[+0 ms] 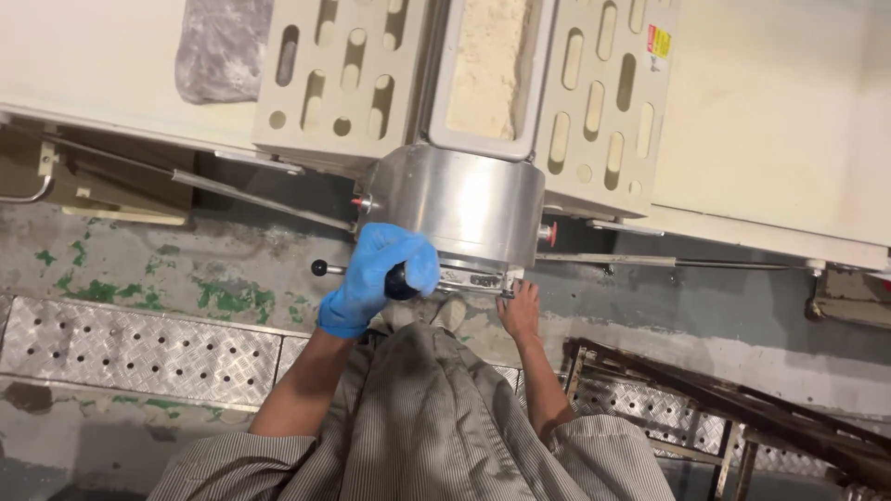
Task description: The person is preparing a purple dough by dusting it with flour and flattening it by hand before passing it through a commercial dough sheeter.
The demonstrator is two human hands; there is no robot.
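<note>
I look straight down at a dough sheeter. Its steel housing (469, 199) sits between two cream perforated guards (339, 70), with a flour tray (489, 65) above it. My left hand (376, 274), in a blue glove, is closed around a black knob (401, 283) on the machine's front. A second lever with a small black ball end (318, 268) sticks out to its left. My bare right hand (520, 308) rests with its fingertips on the lower right edge of the housing and holds nothing.
A plastic-wrapped slab of dough (221, 46) lies on the left conveyor belt (93, 65). The right belt (770, 111) stretches away. Below are a worn concrete floor (204, 269), a perforated metal tread plate (139, 348) and rusty metal frames (724, 408) at right.
</note>
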